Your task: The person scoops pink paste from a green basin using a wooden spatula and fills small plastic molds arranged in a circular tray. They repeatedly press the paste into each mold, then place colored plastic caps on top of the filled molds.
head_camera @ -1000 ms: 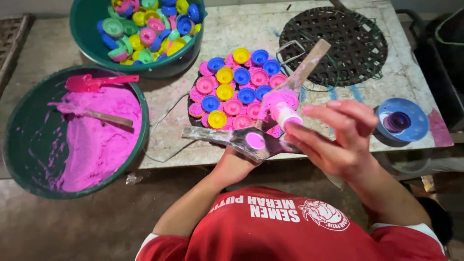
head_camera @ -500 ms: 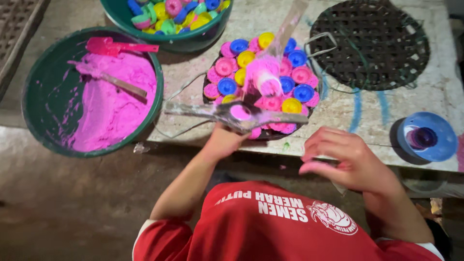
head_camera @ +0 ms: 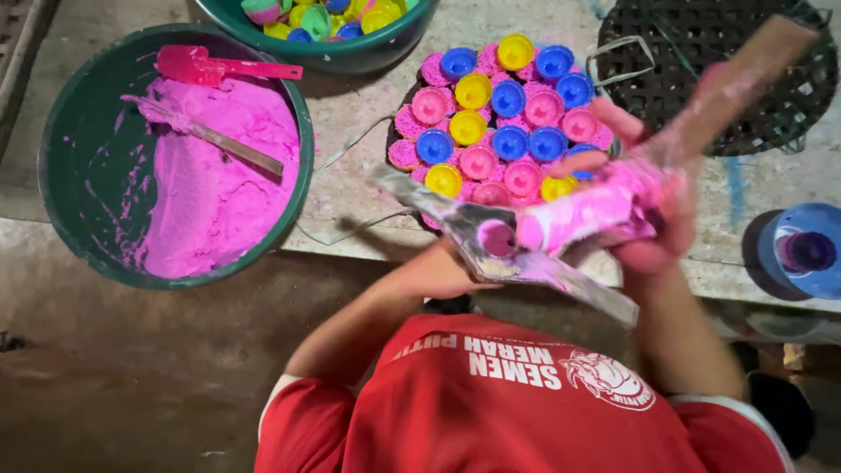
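Metal plate with hole: the flat grey metal plate with a round hole packed with pink paste is held out over the near edge of the table, just in front of the tray of cups.
Left hand: the left hand is under the plate's near side, fingers curled and gripping it from below.
Right hand: the right hand, smeared pink and blurred, is clenched around a pink-coated wooden stick that slants up and right, its lower end at the plate's hole.
Tray of cups: small blue, yellow and pink plastic cups sit close together.
Left basin: a round green basin holds pink paste, a pink scoop and a flat stick.
Far right: a dark woven mat; a blue round lid near the edge.
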